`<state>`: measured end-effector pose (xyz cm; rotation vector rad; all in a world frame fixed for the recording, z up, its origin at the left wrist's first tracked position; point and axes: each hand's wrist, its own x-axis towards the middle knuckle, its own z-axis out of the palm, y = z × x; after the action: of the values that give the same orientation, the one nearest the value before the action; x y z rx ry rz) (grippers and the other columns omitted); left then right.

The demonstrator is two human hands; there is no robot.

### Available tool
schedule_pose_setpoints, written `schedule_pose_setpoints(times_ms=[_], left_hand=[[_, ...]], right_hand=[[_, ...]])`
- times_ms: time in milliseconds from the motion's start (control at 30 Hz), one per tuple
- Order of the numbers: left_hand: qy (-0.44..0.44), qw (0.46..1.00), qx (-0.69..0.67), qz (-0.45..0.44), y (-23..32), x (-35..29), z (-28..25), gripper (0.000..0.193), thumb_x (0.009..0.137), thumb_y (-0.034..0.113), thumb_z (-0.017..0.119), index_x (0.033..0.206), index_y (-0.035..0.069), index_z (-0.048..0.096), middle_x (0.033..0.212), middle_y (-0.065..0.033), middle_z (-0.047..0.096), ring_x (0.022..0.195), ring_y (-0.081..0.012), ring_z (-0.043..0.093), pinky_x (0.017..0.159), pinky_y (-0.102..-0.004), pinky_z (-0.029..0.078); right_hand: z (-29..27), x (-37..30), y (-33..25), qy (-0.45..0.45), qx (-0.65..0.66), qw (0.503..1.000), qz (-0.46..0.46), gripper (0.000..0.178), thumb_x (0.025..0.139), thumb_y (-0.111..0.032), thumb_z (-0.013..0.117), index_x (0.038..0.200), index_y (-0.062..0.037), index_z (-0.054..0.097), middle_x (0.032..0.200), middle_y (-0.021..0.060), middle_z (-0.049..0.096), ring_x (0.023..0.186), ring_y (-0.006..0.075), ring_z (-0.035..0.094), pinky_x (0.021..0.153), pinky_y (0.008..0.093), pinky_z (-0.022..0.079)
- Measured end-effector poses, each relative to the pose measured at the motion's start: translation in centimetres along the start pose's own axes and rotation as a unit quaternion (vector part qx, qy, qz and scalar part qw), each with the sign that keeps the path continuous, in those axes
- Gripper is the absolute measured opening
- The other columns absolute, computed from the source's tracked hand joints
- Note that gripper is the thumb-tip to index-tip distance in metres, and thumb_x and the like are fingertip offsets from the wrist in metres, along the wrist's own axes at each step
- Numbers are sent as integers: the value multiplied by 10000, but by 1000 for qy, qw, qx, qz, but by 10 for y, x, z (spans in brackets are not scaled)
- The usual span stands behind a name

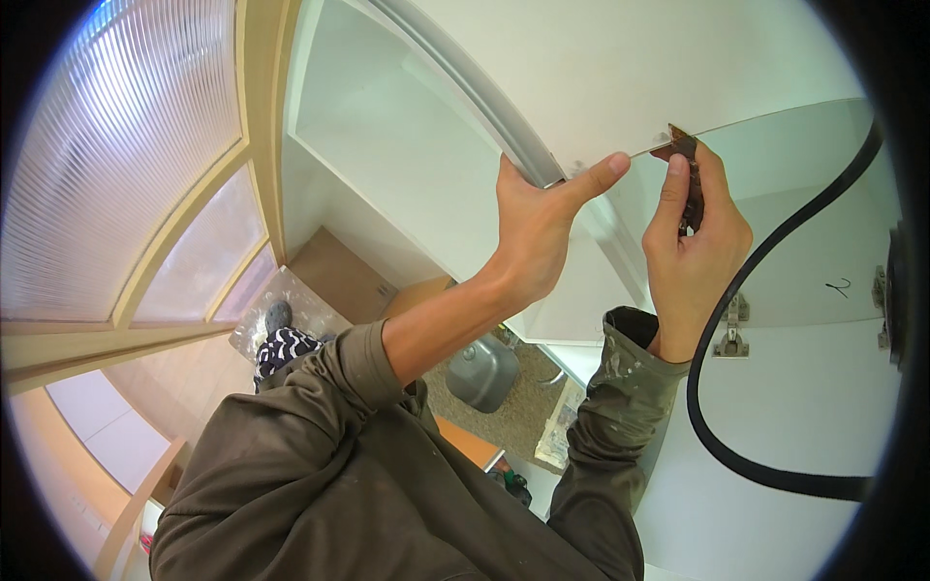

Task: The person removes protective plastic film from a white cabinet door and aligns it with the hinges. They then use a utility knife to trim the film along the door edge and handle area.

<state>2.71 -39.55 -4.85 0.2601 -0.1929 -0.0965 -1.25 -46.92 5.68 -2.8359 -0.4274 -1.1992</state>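
Observation:
My right hand (693, 228) is closed around a small dark brown scraper (693, 198) that looks rusty. Its broad end meets the thin edge of a white cabinet panel (620, 73) above. Just left of it, my left hand (538, 232) grips that panel near its corner, beside a grey metal edge strip (484, 97). The left thumb lies stretched along the panel's edge, its tip a short way from the scraper; most of the left fingers are hidden behind the panel and strip.
A black cable (699, 387) loops down on the right, in front of a white cabinet door with a metal hinge (732, 334). Ribbed glass in a wooden frame (257, 116) stands on the left. Below are a steel sink (482, 375) and a speckled countertop (523, 426).

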Motion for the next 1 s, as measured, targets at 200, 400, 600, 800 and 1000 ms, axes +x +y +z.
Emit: schedule_pose_setpoints(times_ms=[200,400,600,800,1000], left_hand=[[42,993,-76,-78,3,-4,-11,536,1074,510,391,1306,52,542,1178,-118,647,1066,-241,604,967,-394,442],[33,995,8,-89,2,1,-19,587,1102,534,239,1310,66,528,1202,-91,651,1034,-221,591,913,-368,396],[59,993,53,-83,-2,4,-24,573,1109,534,229,1262,82,546,1170,-58,648,1007,-178,551,878,-336,373],[37,993,57,-94,1,2,-29,596,1101,565,246,1273,80,547,1121,-42,614,972,-168,487,881,-337,360],[41,992,77,-93,-2,2,-32,629,1092,587,253,1288,63,541,1120,-42,592,970,-168,431,910,-357,340]], right_hand=[[3,-3,2,10,15,1000,25,133,994,-69,599,1086,-13,676,752,66,687,504,105,517,478,255,400],[12,-17,5,-28,20,998,45,173,1004,-96,602,1115,-1,695,784,49,704,574,72,532,536,231,420],[18,-19,13,40,41,998,33,175,995,-121,606,1088,-7,701,720,76,675,514,111,526,485,262,406],[16,-9,11,55,30,997,54,168,1001,-125,606,1078,-15,707,660,38,628,497,72,491,458,232,346],[16,-8,9,58,20,997,56,167,1004,-123,609,1072,-13,715,657,39,636,498,80,511,457,243,366]])
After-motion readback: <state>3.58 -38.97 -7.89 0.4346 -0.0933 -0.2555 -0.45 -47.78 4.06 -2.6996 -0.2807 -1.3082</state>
